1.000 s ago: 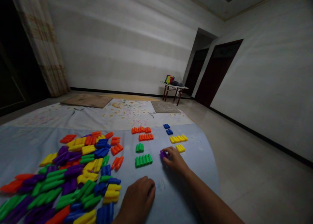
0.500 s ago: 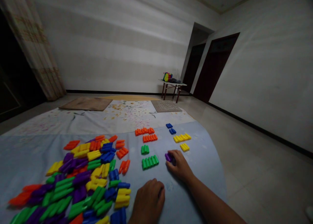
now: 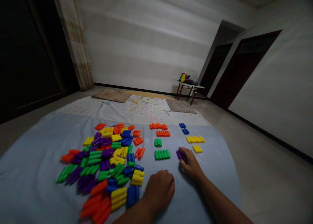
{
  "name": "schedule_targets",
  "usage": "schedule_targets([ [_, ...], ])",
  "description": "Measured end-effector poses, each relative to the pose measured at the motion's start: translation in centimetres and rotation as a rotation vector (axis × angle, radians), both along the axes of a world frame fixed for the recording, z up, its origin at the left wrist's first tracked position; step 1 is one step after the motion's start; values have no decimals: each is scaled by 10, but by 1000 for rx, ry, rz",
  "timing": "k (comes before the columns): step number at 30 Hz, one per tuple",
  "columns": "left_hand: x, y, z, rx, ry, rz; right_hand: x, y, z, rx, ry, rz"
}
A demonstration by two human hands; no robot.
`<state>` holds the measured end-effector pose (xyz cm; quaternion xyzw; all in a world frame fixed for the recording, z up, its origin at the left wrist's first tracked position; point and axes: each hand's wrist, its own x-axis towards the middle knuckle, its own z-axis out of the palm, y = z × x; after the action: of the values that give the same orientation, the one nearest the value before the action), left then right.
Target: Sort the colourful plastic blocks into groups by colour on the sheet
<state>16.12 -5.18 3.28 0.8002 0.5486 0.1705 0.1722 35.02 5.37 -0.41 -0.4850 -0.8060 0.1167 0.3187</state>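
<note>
One purple ribbed plastic block (image 3: pixel 179 155) still sat in the narrowed right hand (image 3: pixel 191 164), so not yet released, ahead and right of the curled left hand (image 3: pixel 160 189), whose contents I couldn't tell.

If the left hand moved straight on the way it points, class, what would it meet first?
Most likely the right hand, around its thumb, ahead and to the right of the left hand, with a purple, ridged, plastic-looking block at its fingertips. Depth is unclear in this single view.
</note>
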Motion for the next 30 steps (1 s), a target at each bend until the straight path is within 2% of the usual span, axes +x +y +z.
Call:
schedule_targets([
  [5,2,-3,5,49,68,-24,2,3,-3,-2,8,14],
  [11,5,-6,9,68,147,-45,4,5,1,-39,143,17],
  [15,-7,-4,25,62,90,-29,0,-3,12,-109,181,107],
  [18,-30,4,45,98,5,53,-11,-14,24,-163,159,224],
  [22,-77,20,65,141,-26,282,-30,-28,37,-215,89,367],
  [25,-116,29,66,194,-30,399,-41,-36,41,-229,49,407],
  [30,-169,32,53,253,-37,546,-50,-41,37,-229,17,430],
])
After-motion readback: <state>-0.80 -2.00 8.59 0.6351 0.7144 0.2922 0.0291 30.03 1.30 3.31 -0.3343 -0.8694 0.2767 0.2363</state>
